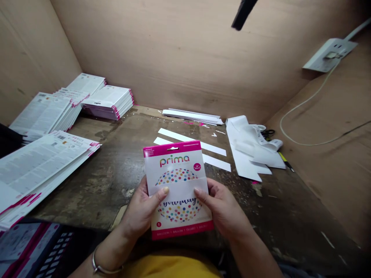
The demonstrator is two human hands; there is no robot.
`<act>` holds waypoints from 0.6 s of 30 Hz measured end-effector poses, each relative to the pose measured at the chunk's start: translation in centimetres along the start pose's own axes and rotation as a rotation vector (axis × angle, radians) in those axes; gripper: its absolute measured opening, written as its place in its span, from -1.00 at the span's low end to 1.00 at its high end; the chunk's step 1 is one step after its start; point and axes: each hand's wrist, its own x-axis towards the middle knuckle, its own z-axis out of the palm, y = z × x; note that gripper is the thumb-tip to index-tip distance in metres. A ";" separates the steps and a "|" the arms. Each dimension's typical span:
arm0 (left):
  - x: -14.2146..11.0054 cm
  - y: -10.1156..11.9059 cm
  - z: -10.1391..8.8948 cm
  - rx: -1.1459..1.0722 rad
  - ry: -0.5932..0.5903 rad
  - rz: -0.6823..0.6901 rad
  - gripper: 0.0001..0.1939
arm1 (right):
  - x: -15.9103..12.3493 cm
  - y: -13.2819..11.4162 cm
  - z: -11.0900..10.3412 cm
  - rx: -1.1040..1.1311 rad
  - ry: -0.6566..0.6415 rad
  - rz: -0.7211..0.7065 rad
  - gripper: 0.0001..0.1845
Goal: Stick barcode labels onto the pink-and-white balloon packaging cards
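Note:
A flat pink-and-white balloon packet (179,212) printed "prima" is held upright in front of me. Across its middle lies a white paper strip (181,186), covering part of the printed balloon. My left hand (142,208) grips the packet's left edge, its thumb pressing on the strip. On the right edge, my right hand (223,204) does the same with its thumb on the strip. The other fingers are mostly hidden behind the packet. Beyond the packet, two loose white strips (216,162) lie on the table, partly covered by it.
Stacks of packets (107,96) stand at the back left, with another pile (49,166) nearer. Several white strips (193,116) lie by the back wall. White sheets (246,150), scissors (268,133) and a yellow pen or cutter (285,160) are at right. A cable (290,108) hangs from a socket (330,54).

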 end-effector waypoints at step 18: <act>-0.2 1.4 -1.1 0.057 0.012 -0.122 -0.53 | 0.3 -0.1 -1.6 0.285 0.022 0.128 -0.60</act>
